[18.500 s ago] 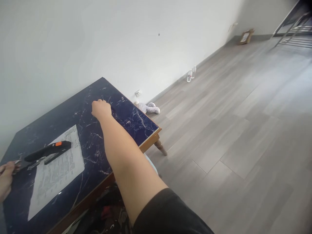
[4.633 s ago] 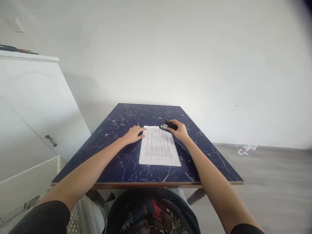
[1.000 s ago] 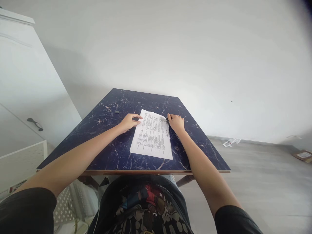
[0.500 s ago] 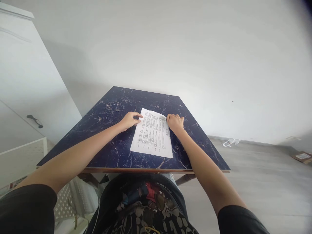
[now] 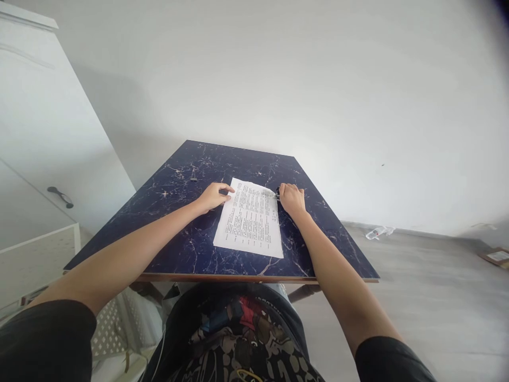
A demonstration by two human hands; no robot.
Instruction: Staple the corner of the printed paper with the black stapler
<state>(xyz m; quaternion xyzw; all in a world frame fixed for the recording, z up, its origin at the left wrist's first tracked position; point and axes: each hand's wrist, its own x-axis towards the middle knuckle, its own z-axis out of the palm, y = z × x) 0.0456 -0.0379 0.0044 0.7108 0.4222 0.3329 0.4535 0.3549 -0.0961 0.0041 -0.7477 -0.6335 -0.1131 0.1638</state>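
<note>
Printed sheets of paper (image 5: 248,223) lie on the dark blue marbled table (image 5: 167,249), their top edge slightly wavy. My left hand (image 5: 214,197) is at their upper left edge, thumb and fingertips curved onto the margin and holding it. At the upper right edge my right hand (image 5: 292,199) is closed around a black binder clip (image 5: 278,191). Its silver wire handle shows by the sheet's edge; whether the clip bites the paper I cannot tell. Another small binder clip (image 5: 193,179) lies on the table, left of the sheets and beyond my left hand.
A white cabinet (image 5: 43,132) with a dark handle (image 5: 60,197) stands on the left. The white wall (image 5: 278,79) rises behind the table. On the floor to the right are a clear plastic wrapper (image 5: 377,232) and a cardboard piece (image 5: 495,256).
My right hand has shifted slightly right, away from the paper's edge, so the black clip now shows. My left hand keeps its place on the sheets.
</note>
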